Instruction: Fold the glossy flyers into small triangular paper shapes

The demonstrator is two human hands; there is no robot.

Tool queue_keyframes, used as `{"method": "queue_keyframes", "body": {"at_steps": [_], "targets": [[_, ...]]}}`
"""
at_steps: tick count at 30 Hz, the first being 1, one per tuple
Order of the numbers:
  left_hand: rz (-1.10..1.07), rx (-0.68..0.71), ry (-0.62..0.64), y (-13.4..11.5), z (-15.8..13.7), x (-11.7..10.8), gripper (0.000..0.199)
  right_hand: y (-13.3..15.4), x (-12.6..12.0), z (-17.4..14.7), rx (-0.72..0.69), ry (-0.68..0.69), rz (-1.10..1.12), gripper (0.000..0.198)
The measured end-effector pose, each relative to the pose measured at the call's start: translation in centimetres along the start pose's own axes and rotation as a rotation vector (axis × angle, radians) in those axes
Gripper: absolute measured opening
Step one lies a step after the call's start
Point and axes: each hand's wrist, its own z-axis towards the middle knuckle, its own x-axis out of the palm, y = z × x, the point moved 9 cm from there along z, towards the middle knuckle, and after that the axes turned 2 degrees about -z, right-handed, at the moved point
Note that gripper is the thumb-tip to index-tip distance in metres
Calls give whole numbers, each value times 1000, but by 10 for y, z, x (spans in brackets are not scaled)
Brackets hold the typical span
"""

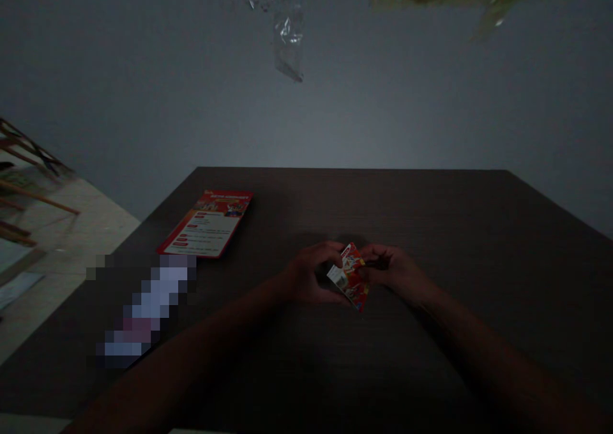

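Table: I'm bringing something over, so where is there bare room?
Bare tabletop runs beyond the left hand and right hand, from the printed card to the right edge, and outside the right forearm. Crowded: the left, with that card and a pixelated strip, and the middle, where both hands hold a red pack.

Exposure is dim. The wall is palest just above the tabletop, whose near side lies in deep shadow. Glare flecks clear plastic above it; pixelation masks part of its left side.
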Motion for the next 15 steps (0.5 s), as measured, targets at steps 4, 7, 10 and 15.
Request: {"method": "queue_keyframes", "body": {"at_steps": [4,7,10,15], "targets": [[-17,-2,-25,-3,0,-1,55,0,-1,1,-10,-19,26,24],[2,-22,-80,-2,-1,-4,51,-6,-2,2,-8,-11,66,24],[-14,-115,-142,6,-4,-8,41,-10,-1,4,-24,7,98,23],[-162,-341,-236,29,-13,-9,27,2,2,2,-122,3,76,23]]}}
